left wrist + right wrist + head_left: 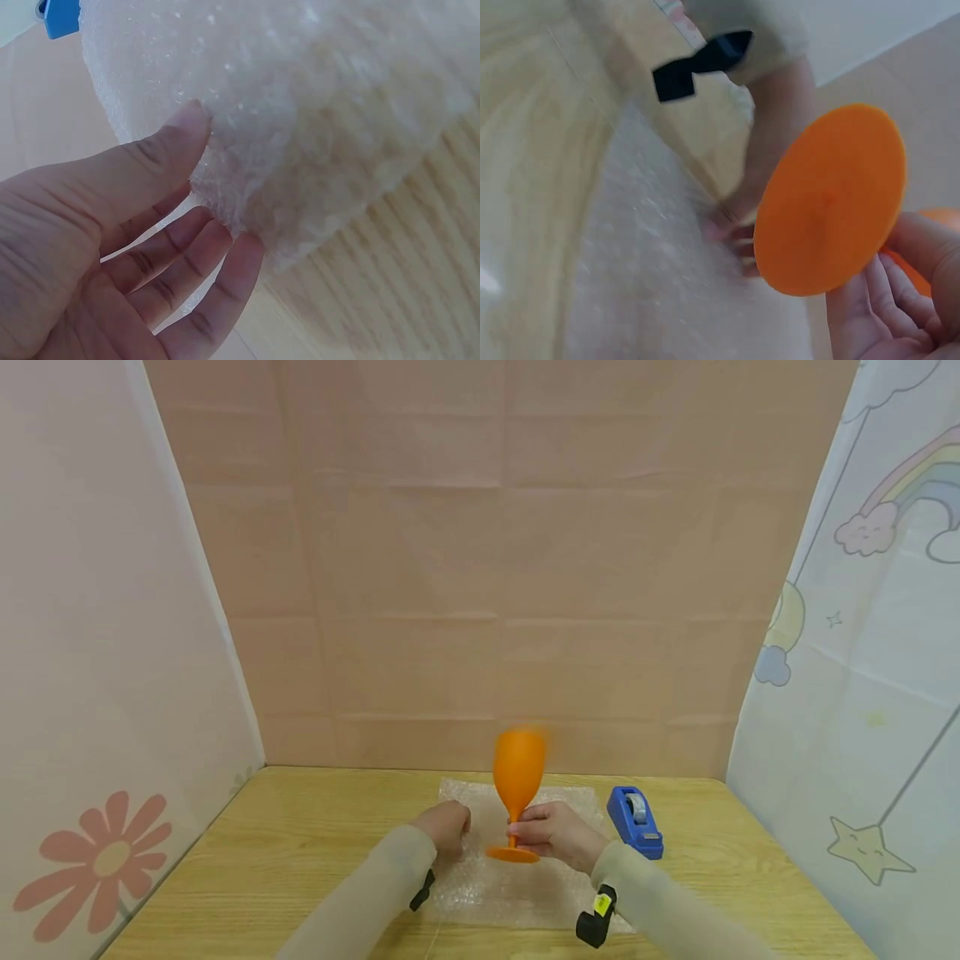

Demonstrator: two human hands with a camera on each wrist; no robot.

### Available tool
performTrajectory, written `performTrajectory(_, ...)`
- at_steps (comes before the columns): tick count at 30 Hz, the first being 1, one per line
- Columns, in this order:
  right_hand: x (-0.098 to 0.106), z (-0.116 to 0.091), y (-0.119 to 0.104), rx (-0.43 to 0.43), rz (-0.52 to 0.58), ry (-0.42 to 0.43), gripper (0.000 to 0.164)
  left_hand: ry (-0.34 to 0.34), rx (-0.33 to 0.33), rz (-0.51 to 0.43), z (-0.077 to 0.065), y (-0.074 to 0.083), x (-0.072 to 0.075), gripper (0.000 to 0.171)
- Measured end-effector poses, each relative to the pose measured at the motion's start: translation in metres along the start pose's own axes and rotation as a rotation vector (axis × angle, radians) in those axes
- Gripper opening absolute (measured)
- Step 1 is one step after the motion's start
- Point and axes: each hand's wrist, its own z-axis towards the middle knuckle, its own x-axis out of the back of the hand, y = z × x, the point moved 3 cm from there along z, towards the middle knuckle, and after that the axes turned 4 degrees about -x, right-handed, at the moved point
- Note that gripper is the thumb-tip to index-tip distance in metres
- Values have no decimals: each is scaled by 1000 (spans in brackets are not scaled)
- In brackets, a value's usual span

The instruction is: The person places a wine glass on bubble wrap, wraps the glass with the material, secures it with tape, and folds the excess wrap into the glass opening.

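An orange plastic goblet [519, 768] is held upright by my right hand [558, 837], its fingers and thumb around the stem. The right wrist view shows the underside of its round base [831, 199], with most of the bowl hidden. Under both hands a sheet of bubble wrap [517, 902] lies flat on the table. My left hand [444, 827] is at the sheet's left edge. In the left wrist view its thumb [169, 146] lies over the bubble wrap and the fingers curl at the edge, pinching it.
To the right of the bubble wrap stands a blue tape dispenser [636, 822] with a roll in it. The wooden table [300, 843] ends at a brown backdrop, with pale printed cloth walls at left and right.
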Motion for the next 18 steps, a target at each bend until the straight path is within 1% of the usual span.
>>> performTrajectory(3, -12, 0, 9, -35, 26, -50, 32, 7, 2, -6, 0, -1, 0, 28)
performTrajectory(6, -21, 0, 17, -57, 52, -78, 31, 11, 4, -24, 0, -1, 0, 29)
performTrajectory(11, -27, 2, 28, -74, 54, -79, 28, 16, 13, -51, 0, -1, 0, 29)
performTrajectory(15, -29, 2, 34, -95, 30, -62, 23, 23, 14, -51, 1, -1, 0, 28)
performTrajectory(18, -29, 2, 38, -114, 37, -60, 22, 26, 8, -38, 2, -2, -1, 28)
